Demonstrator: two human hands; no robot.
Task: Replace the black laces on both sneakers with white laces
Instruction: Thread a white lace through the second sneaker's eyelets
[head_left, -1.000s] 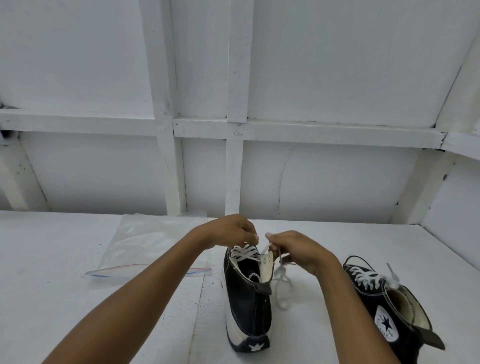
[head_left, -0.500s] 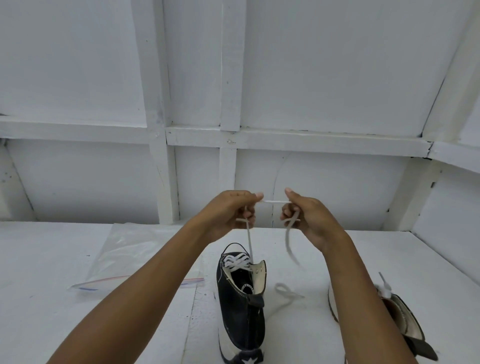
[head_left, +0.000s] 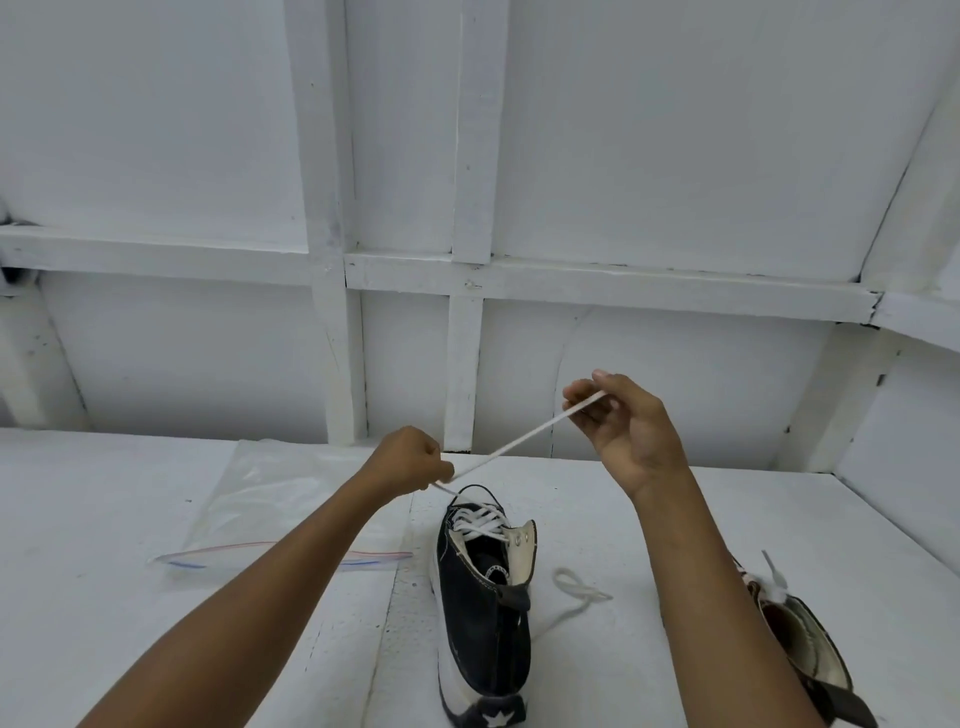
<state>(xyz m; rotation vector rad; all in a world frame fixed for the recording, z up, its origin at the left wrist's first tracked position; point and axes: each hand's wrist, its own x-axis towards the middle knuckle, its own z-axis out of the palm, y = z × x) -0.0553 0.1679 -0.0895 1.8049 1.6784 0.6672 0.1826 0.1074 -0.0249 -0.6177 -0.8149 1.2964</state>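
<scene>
1. We draw a white lace taut above the bench, over a black high-top sneaker standing at centre with its heel toward us.
2. The left hand sits just above the sneaker's collar, its grip curled tight and pinching the lace where it rises from the crossings. The right hand, higher and to the right, pinches the far stretch between thumb and fingertips, the other fingers loosely bent.
3. White crossings fill the lower rows. An eyelet on the folded right flap looks empty. The loose end lies looped on the bench just right of the sneaker.
4. A second sneaker, at the right edge and partly hidden by the right forearm, shows white lace at its top; we judge it largely done. No black lace is in view. A clear zip bag lies flat to the left.
5. We read the step as taking up slack before the top rows. To do it well:
   - we pull along the line of the eyelets, not sideways, so the sneaker does not tip;
   - we let the left pinch anchor the lace close to the collar;
   - we run the lace flat, with no twist;
   - we match this length against the loose end before threading the empty eyelet.
</scene>
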